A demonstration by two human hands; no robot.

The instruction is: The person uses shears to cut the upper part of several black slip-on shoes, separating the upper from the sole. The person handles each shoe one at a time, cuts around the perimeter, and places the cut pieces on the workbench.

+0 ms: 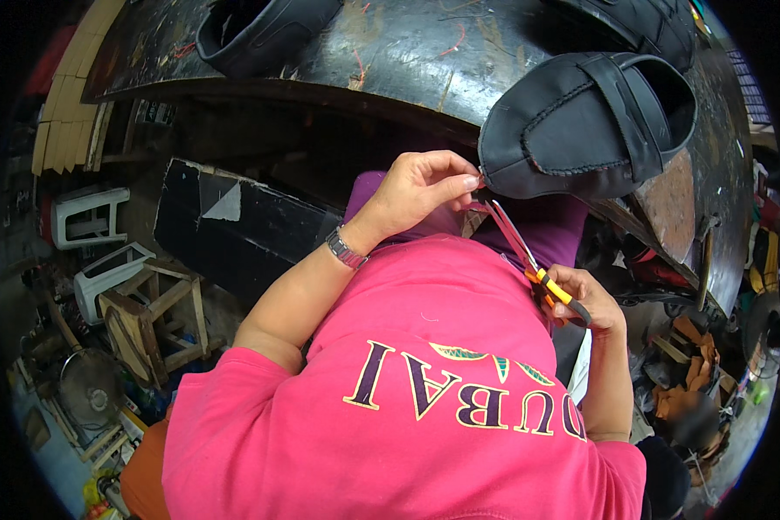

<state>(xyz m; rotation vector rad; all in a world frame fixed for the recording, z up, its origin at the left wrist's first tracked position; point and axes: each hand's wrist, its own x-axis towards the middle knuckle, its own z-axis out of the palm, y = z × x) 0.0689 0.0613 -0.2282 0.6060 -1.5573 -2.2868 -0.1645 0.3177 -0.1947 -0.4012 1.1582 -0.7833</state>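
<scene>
A black leather shoe upper with a stitched seam and a strap rests at the table's near right edge, its toe pointing at me. My left hand is at the toe, thumb and forefinger pinched together; what is between them is too small to make out. In my right hand is a pair of scissors with yellow and black handles. Their blades point up and left, tips just below the left fingers and close to the toe.
More black shoes stand on the worn dark table, among bits of red thread. A black board lies below at the left. White stools, a wooden frame and a fan are farther left. Brown scraps lie at the right.
</scene>
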